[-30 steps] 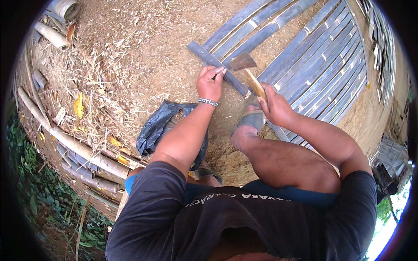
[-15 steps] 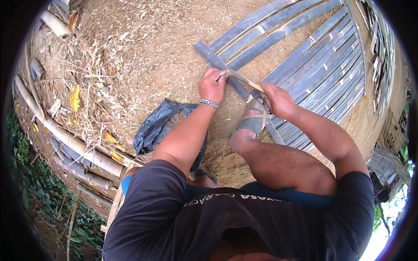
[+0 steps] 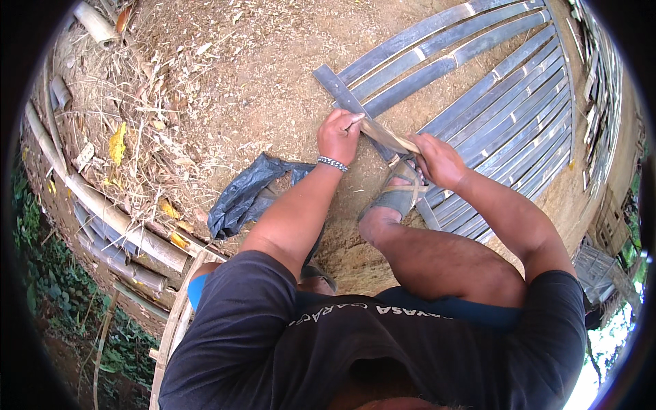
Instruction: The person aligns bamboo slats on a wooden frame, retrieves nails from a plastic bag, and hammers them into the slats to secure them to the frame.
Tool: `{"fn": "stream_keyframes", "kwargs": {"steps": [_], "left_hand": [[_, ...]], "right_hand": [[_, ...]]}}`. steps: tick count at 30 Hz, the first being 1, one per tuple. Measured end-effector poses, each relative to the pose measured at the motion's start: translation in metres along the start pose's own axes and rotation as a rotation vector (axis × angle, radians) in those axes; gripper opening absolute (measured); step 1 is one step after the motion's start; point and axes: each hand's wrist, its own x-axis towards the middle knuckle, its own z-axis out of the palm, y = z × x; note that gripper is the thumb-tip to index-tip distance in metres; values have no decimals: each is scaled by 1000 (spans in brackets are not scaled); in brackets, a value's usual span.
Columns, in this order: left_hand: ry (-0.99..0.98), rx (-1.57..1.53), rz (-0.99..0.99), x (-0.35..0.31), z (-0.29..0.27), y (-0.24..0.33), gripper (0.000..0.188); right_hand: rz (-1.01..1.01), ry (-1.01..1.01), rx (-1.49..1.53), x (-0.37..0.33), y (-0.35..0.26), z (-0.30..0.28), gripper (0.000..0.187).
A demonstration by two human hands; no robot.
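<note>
My right hand (image 3: pixel 439 160) is closed around one end of a flat brown wooden piece (image 3: pixel 386 135). The other end of that piece reaches my left hand (image 3: pixel 339 135), whose thumb and fingers are pinched together over the dark bamboo crosspiece (image 3: pixel 333 83). What the left fingers hold, if anything, is too small or hidden to make out. Under the wooden piece the crosspiece runs diagonally toward my sandalled foot (image 3: pixel 403 188). From it, several dark bamboo slats (image 3: pixel 502 126) spread out in a fan to the upper right, joined at the far end by a thin curved strip.
A crumpled black plastic bag (image 3: pixel 239 195) lies left of my foot. Bamboo poles (image 3: pixel 130 229) line the left side, with dry straw and leaves (image 3: pixel 147 130) beside them. Bundled thin strips (image 3: pixel 605 102) lie at the far right, beyond the slat frame.
The wooden piece has turned, so a broader face of it shows. My hands stay close to the same spot on the crosspiece, and the whole view has shifted slightly.
</note>
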Motion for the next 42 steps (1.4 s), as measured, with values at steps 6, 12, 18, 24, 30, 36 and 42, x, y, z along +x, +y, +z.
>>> {"fn": "stream_keyframes", "kwargs": {"steps": [6,12,18,24,30,36,42], "left_hand": [[-51,-64,-101,-5,-3,1,20],[104,243,64,20,-36,-9,37],[102,575,113,112,-7,12,55],[-34,718,133,110,4,-2,52],[-55,734,128,116,2,-2,51],[-90,732,106,114,1,1,51],[-42,684,137,120,0,-2,50]], "right_hand": [[37,34,45,-10,-2,-4,52],[35,94,48,-20,12,-2,49],[37,123,43,-18,13,2,50],[36,69,62,-24,6,2,56],[-209,128,45,-6,-11,-15,61],[-39,-84,-130,12,0,-17,76],[-255,69,-39,8,0,-20,66]]}}
